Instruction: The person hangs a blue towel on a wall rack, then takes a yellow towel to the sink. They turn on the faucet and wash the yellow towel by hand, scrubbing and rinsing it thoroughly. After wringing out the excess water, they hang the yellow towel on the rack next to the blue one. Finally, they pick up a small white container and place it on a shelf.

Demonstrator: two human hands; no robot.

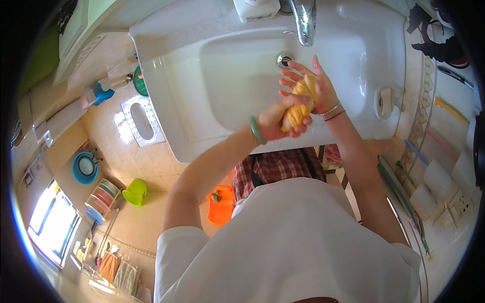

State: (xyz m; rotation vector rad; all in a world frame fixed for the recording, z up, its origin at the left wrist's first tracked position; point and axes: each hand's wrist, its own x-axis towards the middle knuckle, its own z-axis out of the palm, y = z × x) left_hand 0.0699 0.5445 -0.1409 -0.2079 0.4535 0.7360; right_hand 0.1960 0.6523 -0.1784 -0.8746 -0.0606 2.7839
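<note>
While both hands work over the basin, the left hand (275, 121) is closed tight round the lower end of a twisted yellow-orange wet cloth (299, 107), w/ a green bangle (256, 130) on that wrist. Right hand (309, 83) presses the cloth's upper end against its palm, fingers spread and mostly straight, so only half closed; two thin bracelets (331, 112) on that wrist. Cloth sits between the hands, above the bowl of the white ceramic sink (232, 76), just below the chrome tap (304, 17).

Step looks like wringing out, mid-twist. Next move prob. calls for a firmer counter-twist from the right hand, keeping the cloth over the bowl so drips fall by the drain (284, 59).

Count: 1 cloth, 1 tap, 1 drain, 1 sink, 1 white soap bar (386, 101) in its recess at the rim, 2 hands. Beyond, on the floor: 1 lime-green plastic bucket (135, 192), 1 orange basin (221, 206).
</note>
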